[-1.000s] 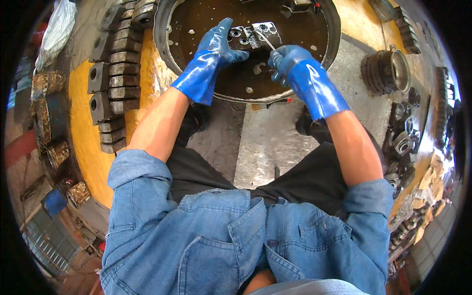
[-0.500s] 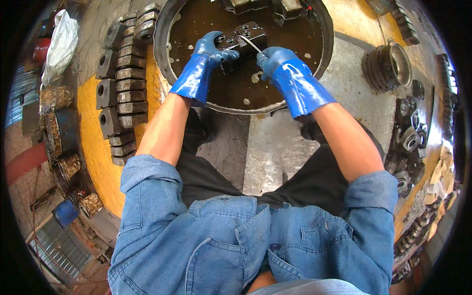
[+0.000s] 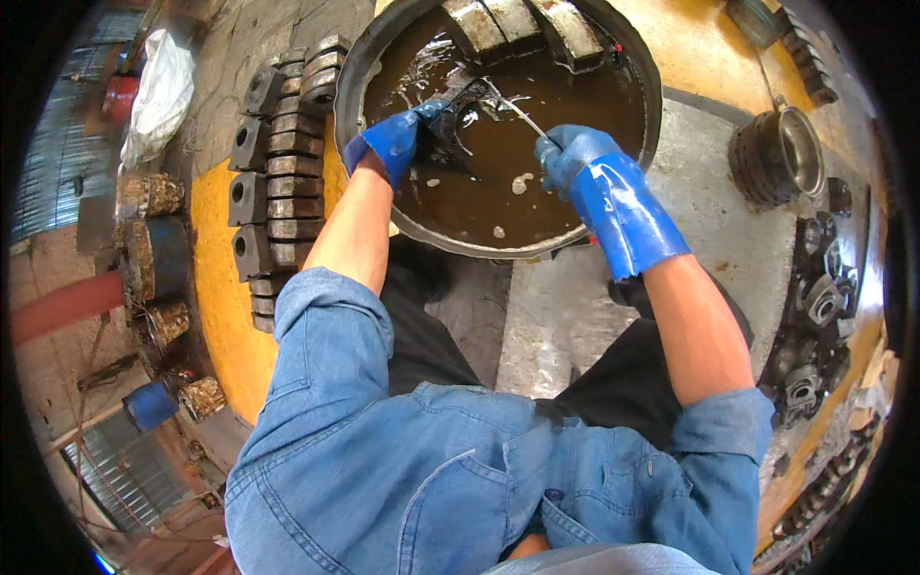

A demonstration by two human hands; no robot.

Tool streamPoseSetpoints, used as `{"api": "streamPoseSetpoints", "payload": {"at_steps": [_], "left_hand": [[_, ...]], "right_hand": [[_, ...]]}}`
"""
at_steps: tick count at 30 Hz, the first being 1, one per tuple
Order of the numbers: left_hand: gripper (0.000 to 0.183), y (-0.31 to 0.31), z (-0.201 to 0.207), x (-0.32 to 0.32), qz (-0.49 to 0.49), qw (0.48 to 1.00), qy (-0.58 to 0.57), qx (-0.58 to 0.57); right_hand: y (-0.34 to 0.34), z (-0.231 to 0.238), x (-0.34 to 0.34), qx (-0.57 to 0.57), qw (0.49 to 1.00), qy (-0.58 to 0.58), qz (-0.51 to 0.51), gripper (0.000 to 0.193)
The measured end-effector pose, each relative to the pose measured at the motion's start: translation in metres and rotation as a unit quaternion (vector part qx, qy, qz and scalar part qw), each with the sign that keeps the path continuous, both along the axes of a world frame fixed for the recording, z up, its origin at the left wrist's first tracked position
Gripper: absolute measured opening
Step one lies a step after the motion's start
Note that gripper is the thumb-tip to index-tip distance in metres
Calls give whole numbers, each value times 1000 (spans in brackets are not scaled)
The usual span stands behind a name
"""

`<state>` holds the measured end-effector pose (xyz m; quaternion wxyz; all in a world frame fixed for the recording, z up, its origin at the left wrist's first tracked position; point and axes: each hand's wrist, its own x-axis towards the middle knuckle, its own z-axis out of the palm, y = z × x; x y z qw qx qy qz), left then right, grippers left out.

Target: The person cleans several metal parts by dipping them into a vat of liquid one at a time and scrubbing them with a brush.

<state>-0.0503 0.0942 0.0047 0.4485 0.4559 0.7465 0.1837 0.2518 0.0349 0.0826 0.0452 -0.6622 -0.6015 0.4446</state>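
Note:
Over a round tub [image 3: 460, 246] of murky brown liquid, my gloved left hand [image 3: 391, 142] grips the left end of a dark, wet metal block [image 3: 452, 123]. The block is tilted and partly in the liquid. My gloved right hand [image 3: 582, 161] closes round a thin metal rod [image 3: 518, 112], whose far end reaches to the block. What the rod's tip looks like is hidden. Both gloves are blue and long-cuffed. Several pale metal blocks [image 3: 568, 36] rest at the tub's far side, beyond my hands.
A stacked row of metal blocks [image 3: 295, 165] stands left of the tub, flanked by holed blocks [image 3: 251, 199]. To the right sits a ringed metal cylinder [image 3: 774, 155], with several dark machined parts [image 3: 822, 302] nearer me. A white sack [image 3: 161, 101] lies far left.
The metal block has tipped from lying fairly flat, holes up, to a steep tilt, with the liquid splashing around it. My right hand has drawn back from the block with the rod.

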Motion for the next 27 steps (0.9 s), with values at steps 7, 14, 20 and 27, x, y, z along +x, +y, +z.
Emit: {"api": "streamPoseSetpoints", "payload": {"at_steps": [7, 14, 20, 27], "left_hand": [[47, -12, 17, 9, 70, 975, 203, -53], [47, -18, 26, 22, 82, 971, 211, -82], [48, -26, 42, 33, 104, 988, 68, -94], [47, -14, -17, 19, -19, 983, -171, 66]], "right_hand": [[-7, 7, 10, 32, 998, -53, 35, 33], [-2, -5, 15, -9, 989, -103, 108, 35], [14, 3, 55, 68, 994, -80, 14, 39], [64, 2, 149, 177, 952, -190, -161, 54]]}}
